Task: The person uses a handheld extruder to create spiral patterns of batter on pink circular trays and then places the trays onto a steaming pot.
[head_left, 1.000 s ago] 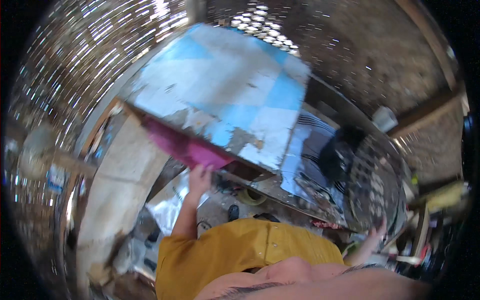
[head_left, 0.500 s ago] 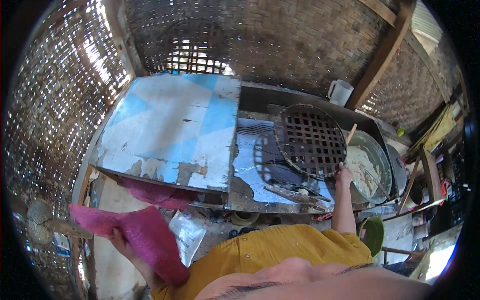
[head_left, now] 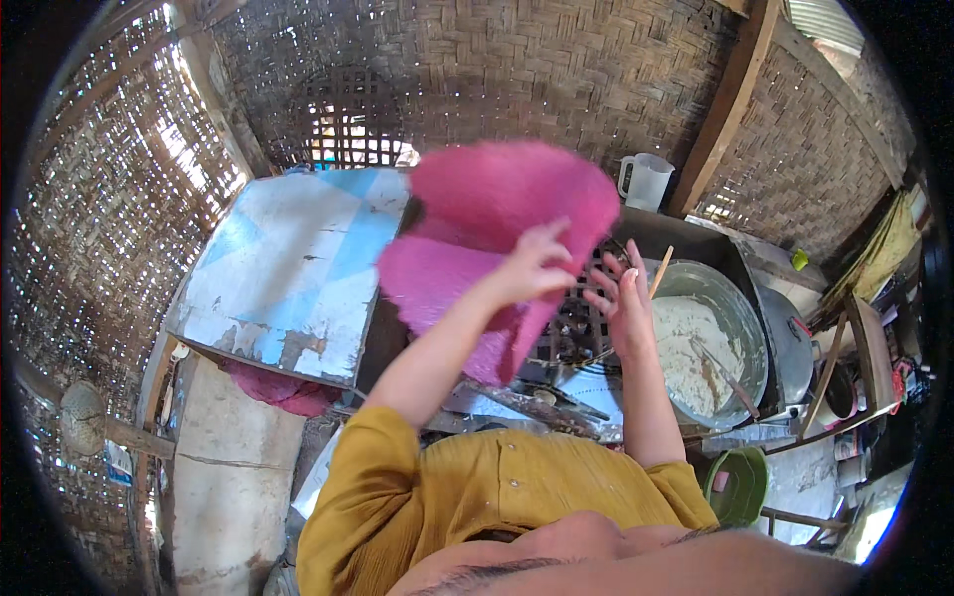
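Note:
My left hand point(head_left: 532, 258), blurred, has its fingers apart over a pink cloth or sheet point(head_left: 487, 179), which is spread in folds above a round woven lattice tray point(head_left: 566, 333); whether the hand still touches it is unclear. My right hand point(head_left: 621, 303) is open, palm up and fingers curved apart, beside the tray's right edge, which the sheet partly hides. Just to its right, a large metal basin point(head_left: 750, 368) holds pale batter or dough, with a stick point(head_left: 659, 273) and a metal utensil point(head_left: 720, 372) in it.
A peeling blue-and-white board point(head_left: 278, 268) lies at left, with more pink material point(head_left: 278, 392) beneath. A translucent jug point(head_left: 651, 184) stands at the back. A green tub point(head_left: 740, 482) sits low at right, near a wooden shelf point(head_left: 865, 348). Woven walls point(head_left: 447, 70) surround the area.
The pink sheet, earlier in my left hand low at left, has swung up over the tray. My right hand has let go of the tray's rim.

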Demonstrator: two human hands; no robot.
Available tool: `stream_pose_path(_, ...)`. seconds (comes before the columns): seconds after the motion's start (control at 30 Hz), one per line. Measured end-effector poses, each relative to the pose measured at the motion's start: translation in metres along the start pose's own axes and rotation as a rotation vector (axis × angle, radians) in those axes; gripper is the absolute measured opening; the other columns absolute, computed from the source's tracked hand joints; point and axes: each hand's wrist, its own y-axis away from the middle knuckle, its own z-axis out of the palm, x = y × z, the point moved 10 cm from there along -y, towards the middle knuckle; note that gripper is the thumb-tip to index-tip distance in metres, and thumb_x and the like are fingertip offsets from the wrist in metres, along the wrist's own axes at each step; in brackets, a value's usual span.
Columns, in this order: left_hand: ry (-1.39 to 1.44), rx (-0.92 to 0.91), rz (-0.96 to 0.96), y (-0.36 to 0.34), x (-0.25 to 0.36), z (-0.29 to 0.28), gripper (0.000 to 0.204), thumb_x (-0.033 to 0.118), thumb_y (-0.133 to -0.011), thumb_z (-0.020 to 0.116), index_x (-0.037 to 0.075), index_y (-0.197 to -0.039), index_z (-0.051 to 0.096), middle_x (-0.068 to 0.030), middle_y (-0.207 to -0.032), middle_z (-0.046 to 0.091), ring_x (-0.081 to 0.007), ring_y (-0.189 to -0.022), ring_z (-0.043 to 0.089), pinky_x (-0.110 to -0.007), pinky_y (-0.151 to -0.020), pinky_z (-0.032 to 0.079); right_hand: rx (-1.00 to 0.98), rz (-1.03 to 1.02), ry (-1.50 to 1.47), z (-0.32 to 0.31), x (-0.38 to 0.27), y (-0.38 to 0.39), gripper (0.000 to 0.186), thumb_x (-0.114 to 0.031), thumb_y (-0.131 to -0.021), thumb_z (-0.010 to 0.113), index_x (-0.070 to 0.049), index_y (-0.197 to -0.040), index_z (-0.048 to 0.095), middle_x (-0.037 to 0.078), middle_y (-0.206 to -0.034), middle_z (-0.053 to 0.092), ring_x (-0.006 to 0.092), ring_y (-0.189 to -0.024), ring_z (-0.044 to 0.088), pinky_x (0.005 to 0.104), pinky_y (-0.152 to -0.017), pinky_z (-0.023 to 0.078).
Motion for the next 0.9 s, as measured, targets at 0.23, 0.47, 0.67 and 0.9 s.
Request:
stream_pose_path(0.23, -0.273, -0.375, -0.206, 0.026, -0.021, 0.131, 0.053, 0.042, -0.063, 0.065, 0.013, -0.106, 0.054, -0.016, -0.136, 0.021, -0.0398, -0.123, 0.017, -0.062, -0.093, 0.015, 0.277, 0.31, 0.092, -0.111, 0.064, 0.0, 0.068, -0.026, -0.082, 0.054, -0.014, -0.133, 0.011, 0.009, -0.114, 0.045, 0.0169, -0.09, 0.051, 0.0318, -0.067, 0.046)
stream_pose_path(0.47, -0.454, 0.471, -0.384, 0.115, -0.066, -0.033, 0.061, 0.032, -0.064, 0.068, 0.007, -0.115, 0.045, -0.0223, -0.124, 0.033, -0.0391, -0.114, 0.033, -0.044, -0.094, 0.027, 0.477, 0.318, 0.256, -0.146, 0.053, -0.013, 0.067, -0.005, -0.071, 0.06, -0.005, -0.129, 0.027, 0.012, -0.101, 0.052, 0.0171, -0.087, 0.054, 0.0273, -0.069, 0.046)
stream_pose_path(0.67, 0.847, 0.71, -0.76, 0.176, -0.161, -0.019, 0.065, 0.0, -0.074, 0.058, 0.002, -0.128, 0.022, -0.0161, -0.114, 0.045, -0.0216, -0.104, 0.046, -0.031, -0.087, 0.038, 0.272, 0.033, 0.724, -0.148, 0.039, -0.034, 0.04, 0.003, -0.067, 0.05, -0.002, -0.107, 0.054, 0.012, -0.099, 0.058, 0.0192, -0.089, 0.055, 0.0269, -0.081, 0.041)
stream_pose_path(0.9, 0.291, 0.77, -0.513, 0.134, -0.124, -0.065, 0.062, -0.002, -0.075, 0.054, 0.004, -0.128, 0.024, -0.0131, -0.1, 0.053, -0.0176, -0.091, 0.051, -0.027, -0.08, 0.041, 0.333, -0.119, 0.936, -0.138, 0.006, -0.025, 0.038, 0.002, -0.065, 0.05, -0.006, -0.102, 0.059, 0.017, -0.095, 0.058, 0.0245, -0.088, 0.057, 0.029, -0.08, 0.042)
